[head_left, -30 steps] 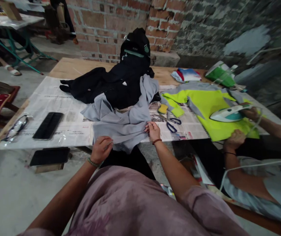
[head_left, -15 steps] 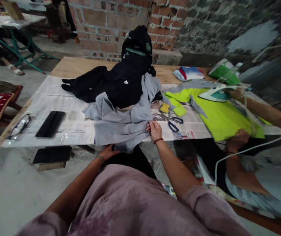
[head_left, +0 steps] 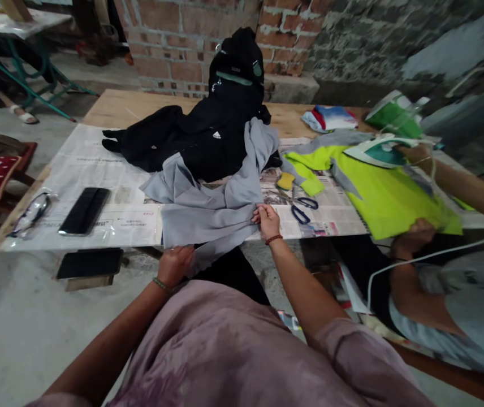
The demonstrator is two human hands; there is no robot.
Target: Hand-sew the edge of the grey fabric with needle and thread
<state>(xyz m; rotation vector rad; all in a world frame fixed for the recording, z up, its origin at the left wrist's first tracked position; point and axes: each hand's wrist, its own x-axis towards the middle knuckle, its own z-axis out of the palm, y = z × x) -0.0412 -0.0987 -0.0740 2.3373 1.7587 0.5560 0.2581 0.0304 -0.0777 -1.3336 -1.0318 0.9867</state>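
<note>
A grey piece of fabric (head_left: 208, 220) lies rumpled along the front edge of the table, part of it hanging over toward my lap. Its upper end rests against a black garment (head_left: 191, 141) with a small white logo. My right hand (head_left: 267, 219) pinches the fabric's right edge at the tabletop. Closed at the fabric's lower left, just off the table edge, is my left hand (head_left: 177, 264); its fingertips are partly hidden. Right of my right hand lie scissors (head_left: 301, 210) with dark blue handles and a yellow sponge-like piece (head_left: 285, 181).
A co-worker's hand holds an iron (head_left: 377, 152) on a yellow-green and grey garment (head_left: 394, 198). Its white cord (head_left: 437, 255) hangs at the right. A phone (head_left: 84, 211) and glasses (head_left: 32, 213) lie at the left. A black backpack (head_left: 237, 68) stands behind.
My left hand has risen from beneath the hanging fabric and closed at its lower left edge, drawing the hanging part leftward. My right hand keeps its pinch.
</note>
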